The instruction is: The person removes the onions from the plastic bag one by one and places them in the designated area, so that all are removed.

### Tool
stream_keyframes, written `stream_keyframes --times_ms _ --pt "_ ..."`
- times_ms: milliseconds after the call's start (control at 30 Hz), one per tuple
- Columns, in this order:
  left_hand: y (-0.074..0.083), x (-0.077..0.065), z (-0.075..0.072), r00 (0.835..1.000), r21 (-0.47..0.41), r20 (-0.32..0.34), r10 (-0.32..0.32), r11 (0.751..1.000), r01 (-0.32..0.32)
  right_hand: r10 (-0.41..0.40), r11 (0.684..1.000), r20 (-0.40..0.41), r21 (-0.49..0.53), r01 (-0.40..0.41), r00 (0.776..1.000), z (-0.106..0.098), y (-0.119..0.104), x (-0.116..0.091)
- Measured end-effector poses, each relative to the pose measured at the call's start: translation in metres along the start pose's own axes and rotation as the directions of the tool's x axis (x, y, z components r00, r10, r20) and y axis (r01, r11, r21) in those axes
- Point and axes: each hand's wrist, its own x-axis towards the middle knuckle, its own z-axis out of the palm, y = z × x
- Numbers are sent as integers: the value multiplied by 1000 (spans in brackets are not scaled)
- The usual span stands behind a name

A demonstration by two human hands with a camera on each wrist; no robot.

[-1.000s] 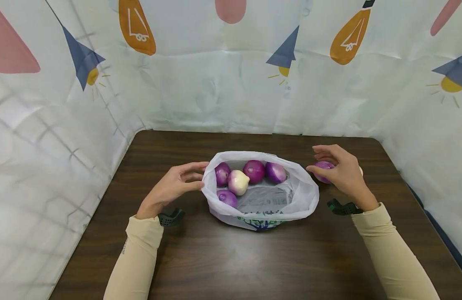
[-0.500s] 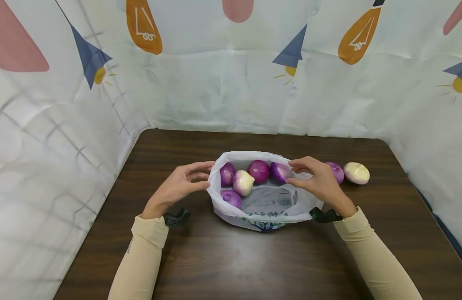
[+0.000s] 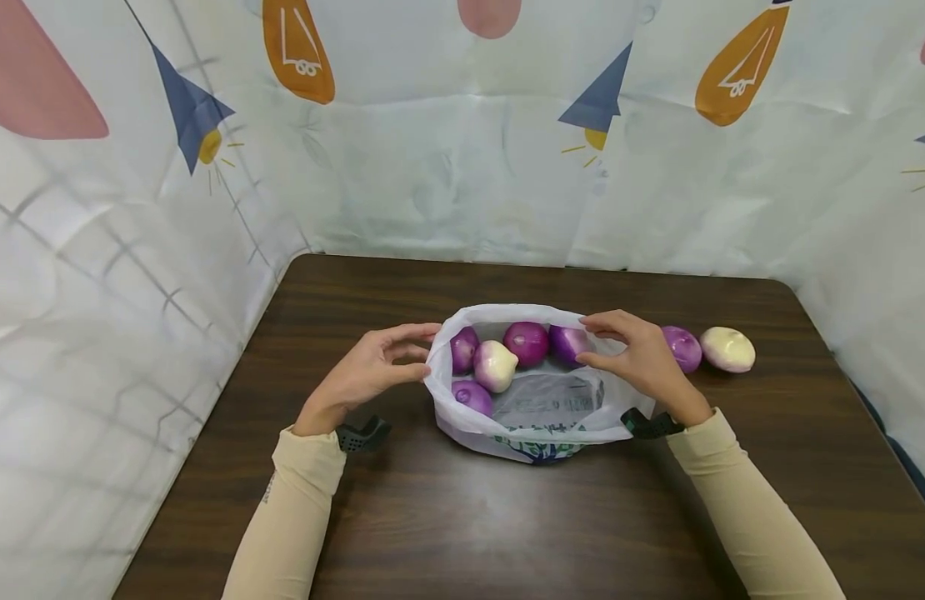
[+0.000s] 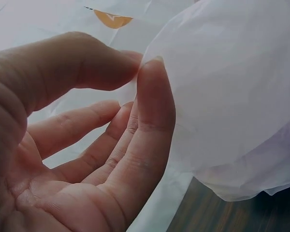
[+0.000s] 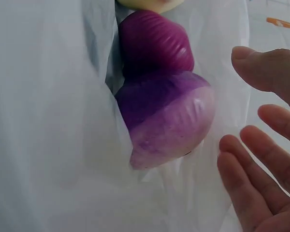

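A white plastic bag point(image 3: 462, 427) with green and blue print stands open-mouthed on the table, several onions inside. Among them are a pale onion point(image 3: 496, 367), a dark purple onion point(image 3: 527, 343) and a two-tone purple onion point(image 3: 567, 344). My left hand point(image 3: 363, 372) pinches the bag's left rim between thumb and index finger, as the left wrist view shows. My right hand point(image 3: 641, 357) is over the bag's right side, fingers relaxed and spread from the thumb. In the right wrist view, its fingertips point(image 5: 229, 144) are apart from the two-tone onion and hold nothing.
Right of the bag, a purple onion point(image 3: 682, 348) and a whitish onion point(image 3: 727, 349) lie side by side on the dark wooden table point(image 3: 462, 525). Behind the table hangs a patterned white cloth point(image 3: 447, 183), which also covers both sides.
My right hand has left the purple onion on the table and moved left to the bag's right side. My left hand stays at the left rim. The head view has shifted slightly.
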Motion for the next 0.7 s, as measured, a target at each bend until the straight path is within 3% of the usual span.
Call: stream_keyframes --times_ms 700 --pt "-3 3 1 1000 -1 1 13 1000 -13 123 991 108 37 -127 987 17 24 12"
